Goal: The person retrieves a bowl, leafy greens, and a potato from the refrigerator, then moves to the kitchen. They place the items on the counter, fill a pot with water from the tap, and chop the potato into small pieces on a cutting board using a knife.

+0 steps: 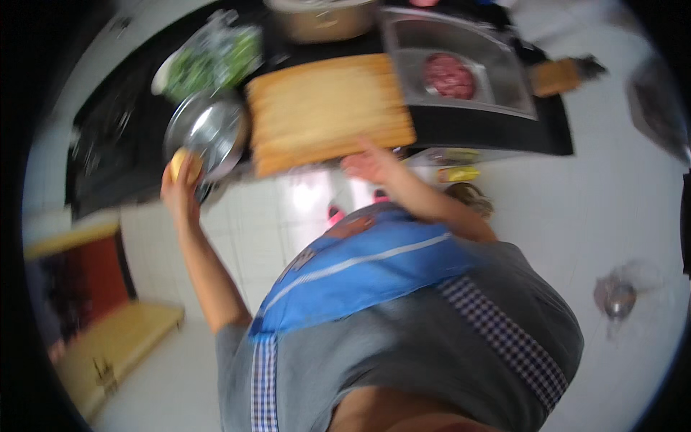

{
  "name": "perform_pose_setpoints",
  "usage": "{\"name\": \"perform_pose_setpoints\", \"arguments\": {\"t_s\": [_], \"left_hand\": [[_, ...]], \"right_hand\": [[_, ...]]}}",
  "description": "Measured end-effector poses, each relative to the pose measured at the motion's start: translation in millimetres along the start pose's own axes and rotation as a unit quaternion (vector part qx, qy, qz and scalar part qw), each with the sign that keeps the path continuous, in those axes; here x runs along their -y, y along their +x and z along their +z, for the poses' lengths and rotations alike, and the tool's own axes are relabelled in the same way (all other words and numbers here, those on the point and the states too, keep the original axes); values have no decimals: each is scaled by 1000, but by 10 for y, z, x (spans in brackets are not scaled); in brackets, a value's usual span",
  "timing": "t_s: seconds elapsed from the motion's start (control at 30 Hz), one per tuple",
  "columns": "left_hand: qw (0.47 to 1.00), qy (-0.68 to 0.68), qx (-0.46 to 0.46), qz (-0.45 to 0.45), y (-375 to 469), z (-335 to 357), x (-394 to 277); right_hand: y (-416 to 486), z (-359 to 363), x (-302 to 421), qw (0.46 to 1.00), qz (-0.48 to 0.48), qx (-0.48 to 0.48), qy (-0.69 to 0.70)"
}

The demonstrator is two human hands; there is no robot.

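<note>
My left hand (pixel 182 190) grips a yellow rounded object (pixel 186 164), perhaps a peeled potato; blur hides its exact kind. It is at the near left rim of a shiny metal bowl (pixel 213 127). To the right of the bowl lies a wooden cutting board (pixel 329 108) with nothing on it. My right hand (pixel 370 163) holds nothing, its fingers apart, by the board's front edge near the right corner. Whether it touches the board cannot be told.
Leafy greens (pixel 216 62) in clear plastic lie behind the bowl. A large pot (pixel 326 21) stands behind the board. Red meat (pixel 449 75) sits in the metal sink (pixel 410 100). A brown block (pixel 556 77) is right of the sink, on the black counter (pixel 480 129).
</note>
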State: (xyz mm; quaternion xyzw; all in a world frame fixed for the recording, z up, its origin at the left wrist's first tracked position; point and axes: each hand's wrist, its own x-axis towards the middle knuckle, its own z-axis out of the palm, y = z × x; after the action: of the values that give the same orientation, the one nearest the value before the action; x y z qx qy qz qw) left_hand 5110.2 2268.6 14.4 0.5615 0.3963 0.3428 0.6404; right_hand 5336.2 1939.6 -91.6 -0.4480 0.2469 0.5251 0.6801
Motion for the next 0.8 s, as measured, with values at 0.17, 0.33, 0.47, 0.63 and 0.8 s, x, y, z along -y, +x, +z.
{"name": "perform_pose_setpoints", "arguments": {"t_s": [0.17, 0.33, 0.47, 0.63, 0.8], "left_hand": [[983, -30, 157, -93, -159, 768, 323], [965, 7, 193, -178, -229, 1365, 744], [961, 68, 178, -199, -330, 1816, 877], [968, 86, 138, -191, -468, 2291, 981], [982, 113, 105, -108, -569, 2333, 1035]], "right_hand": [[152, 143, 87, 982, 124, 55, -134], [-360, -83, 974, 870, -191, 77, -449], [-1172, -875, 2736, 561, -462, -164, -667], [-2276, -1848, 4694, 88, -289, -379, -875], [-2810, -2656, 5539, -92, -250, -407, -874]]}}
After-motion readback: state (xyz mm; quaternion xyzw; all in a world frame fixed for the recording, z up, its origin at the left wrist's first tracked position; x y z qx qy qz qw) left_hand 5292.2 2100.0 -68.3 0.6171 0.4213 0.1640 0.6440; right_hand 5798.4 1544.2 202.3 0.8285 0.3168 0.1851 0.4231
